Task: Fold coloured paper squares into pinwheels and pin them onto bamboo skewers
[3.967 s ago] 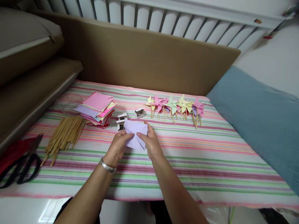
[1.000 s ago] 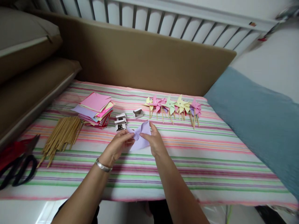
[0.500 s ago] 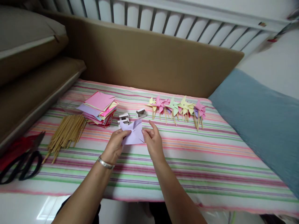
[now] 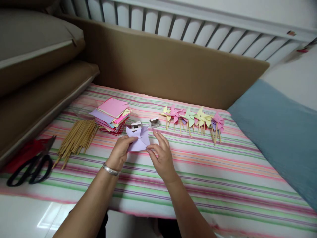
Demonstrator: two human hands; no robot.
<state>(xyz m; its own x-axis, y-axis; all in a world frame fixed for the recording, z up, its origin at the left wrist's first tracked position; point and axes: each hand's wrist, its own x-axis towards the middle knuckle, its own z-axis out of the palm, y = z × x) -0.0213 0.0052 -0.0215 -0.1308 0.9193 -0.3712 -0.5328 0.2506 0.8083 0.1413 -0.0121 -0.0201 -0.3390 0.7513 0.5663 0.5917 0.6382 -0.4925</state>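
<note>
Two hands: meet over the striped table (image 4: 223, 178)
Lilac paper (image 4: 138, 140): between both hands
Left hand (image 4: 120, 152): pinching its left edge
Right hand (image 4: 161, 158): fingers loosely spread, touching its near-right corner

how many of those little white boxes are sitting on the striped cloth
2 that I can see: one small white box just behind the lilac paper held by the left hand, another to its right, near the pinwheels. The paper may hide more.

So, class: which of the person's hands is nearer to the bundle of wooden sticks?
Left. The left hand holds the lilac paper just right of the sticks; the right hand is beyond the paper, farther right.
</note>
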